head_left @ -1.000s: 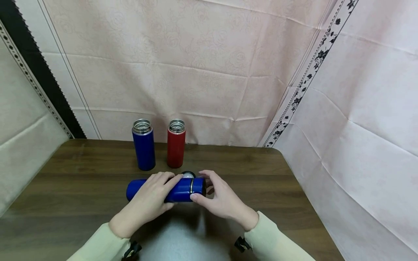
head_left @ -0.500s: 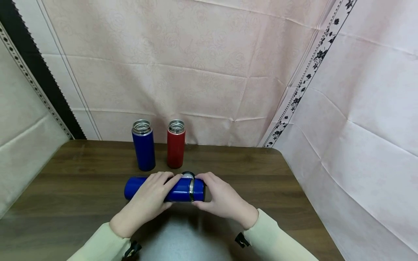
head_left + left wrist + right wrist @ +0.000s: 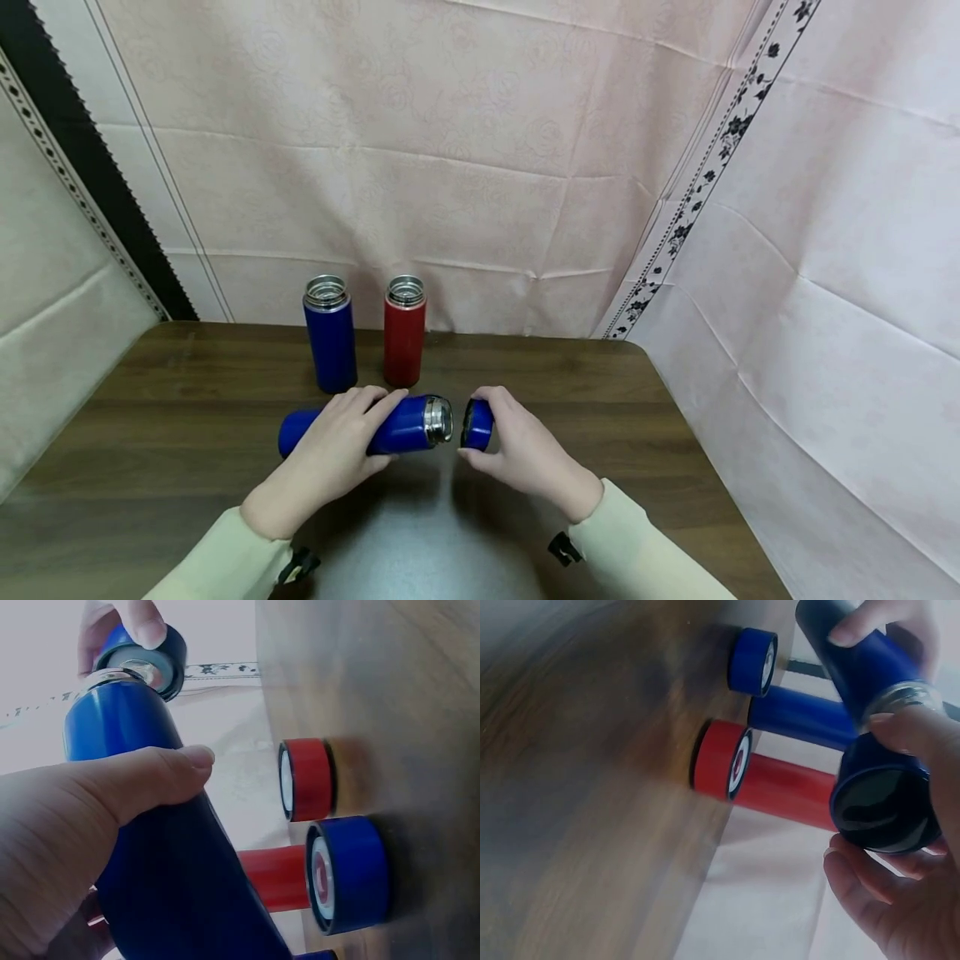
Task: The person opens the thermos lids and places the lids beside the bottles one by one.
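Observation:
My left hand (image 3: 330,454) grips a blue vacuum flask (image 3: 408,427) that lies nearly level above the table, its bare metal neck facing right. In the right hand (image 3: 521,446), thumb and fingers pinch its blue lid (image 3: 478,425). A small gap parts lid and neck in the head view. Two more lids rest on the table, a red lid (image 3: 310,780) and a blue lid (image 3: 354,874); the held flask and hands hide them from the head view.
A second blue flask (image 3: 332,346) and a red flask (image 3: 405,343) stand upright without lids near the back of the wooden table (image 3: 570,383). Pale cloth (image 3: 450,167) hangs behind and at both sides.
The lid has come off the flask's neck and moved right with my right hand. The flask has shifted slightly left and tilted a little, baring its metal neck.

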Action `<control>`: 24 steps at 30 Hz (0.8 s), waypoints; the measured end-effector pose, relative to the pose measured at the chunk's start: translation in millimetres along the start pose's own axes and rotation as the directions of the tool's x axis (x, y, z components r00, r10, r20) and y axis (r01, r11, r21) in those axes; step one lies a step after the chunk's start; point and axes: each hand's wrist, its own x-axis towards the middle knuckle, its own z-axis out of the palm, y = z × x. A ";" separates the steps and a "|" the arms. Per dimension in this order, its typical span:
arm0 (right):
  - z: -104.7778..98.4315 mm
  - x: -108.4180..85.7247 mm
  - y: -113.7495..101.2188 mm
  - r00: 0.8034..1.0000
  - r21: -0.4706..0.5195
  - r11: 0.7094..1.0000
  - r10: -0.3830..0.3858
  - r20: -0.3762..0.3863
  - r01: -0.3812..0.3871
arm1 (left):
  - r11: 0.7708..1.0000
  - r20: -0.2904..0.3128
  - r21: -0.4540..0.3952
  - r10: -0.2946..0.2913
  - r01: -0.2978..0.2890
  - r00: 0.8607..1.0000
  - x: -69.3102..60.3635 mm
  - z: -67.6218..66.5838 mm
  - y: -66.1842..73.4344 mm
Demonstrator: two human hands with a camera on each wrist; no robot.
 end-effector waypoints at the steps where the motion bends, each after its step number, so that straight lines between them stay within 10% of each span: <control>1: -0.4 -0.4 1.4 1.000 0.005 1.000 0.012 -0.005 -0.012 | 1.000 0.004 -0.017 -0.017 0.017 1.000 1.2 -2.0 0.2; 12: -5.4 1.3 17.0 0.993 0.063 0.997 0.056 -0.101 -0.050 | 0.969 -0.051 -0.217 -0.128 0.114 0.990 39.1 -27.1 14.8; 24: -3.6 -5.1 43.8 0.973 0.203 0.959 0.218 -0.072 -0.200 | 0.842 -0.027 -0.499 -0.252 0.205 0.967 92.8 -13.9 30.6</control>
